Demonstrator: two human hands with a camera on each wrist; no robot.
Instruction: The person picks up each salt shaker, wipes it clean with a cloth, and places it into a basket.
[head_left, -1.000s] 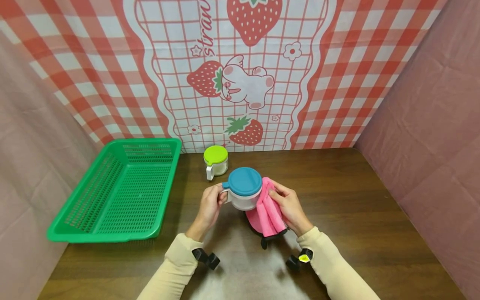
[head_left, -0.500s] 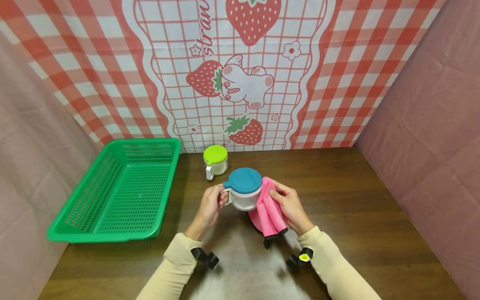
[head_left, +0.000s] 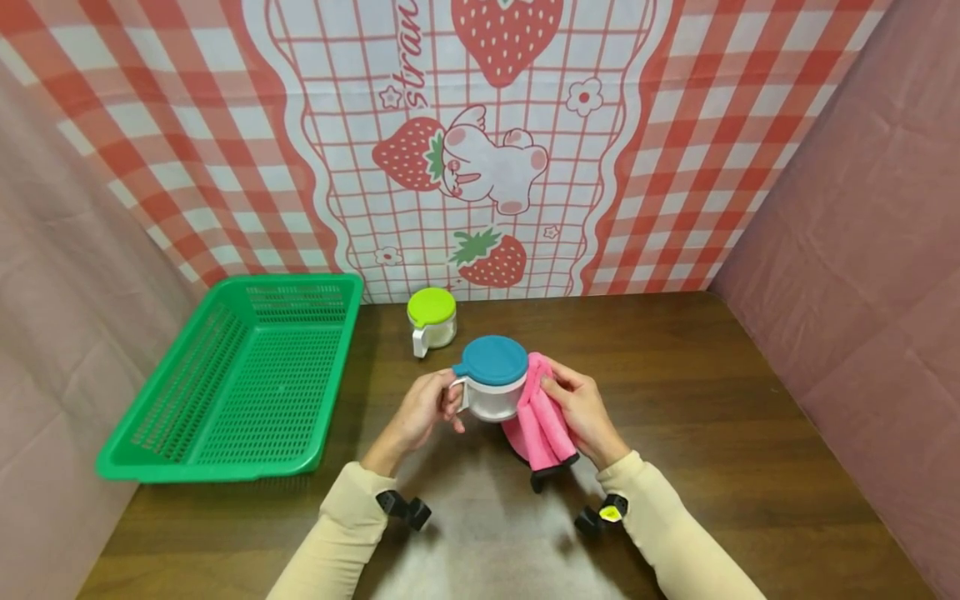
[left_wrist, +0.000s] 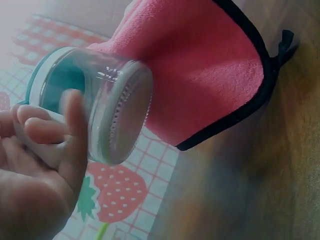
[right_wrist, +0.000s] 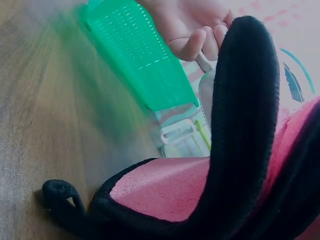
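A clear jar (head_left: 493,402) with a blue lid (head_left: 495,360) and a white handle is held above the table. My left hand (head_left: 422,410) grips the handle, with one finger extended away from it, as the left wrist view shows. Against the jar's right side lies a pink cloth (head_left: 546,425) with black edging, pinched in my right hand (head_left: 587,407) between thumb and fingers. The cloth hangs in folds below the hand, its black loop lowest. In the right wrist view the cloth (right_wrist: 155,190) hides most of the jar and all of the right hand.
A smaller jar with a lime-green lid (head_left: 432,307) stands behind the held jar, near the back cloth. To the left sits a green perforated basket (head_left: 262,400). Pink curtains (head_left: 855,233) border both sides of the wooden table (head_left: 705,433).
The jar has shifted slightly right. One finger of my left hand has loosened from the handle and now points down. The right hand and cloth have drifted slightly right too.
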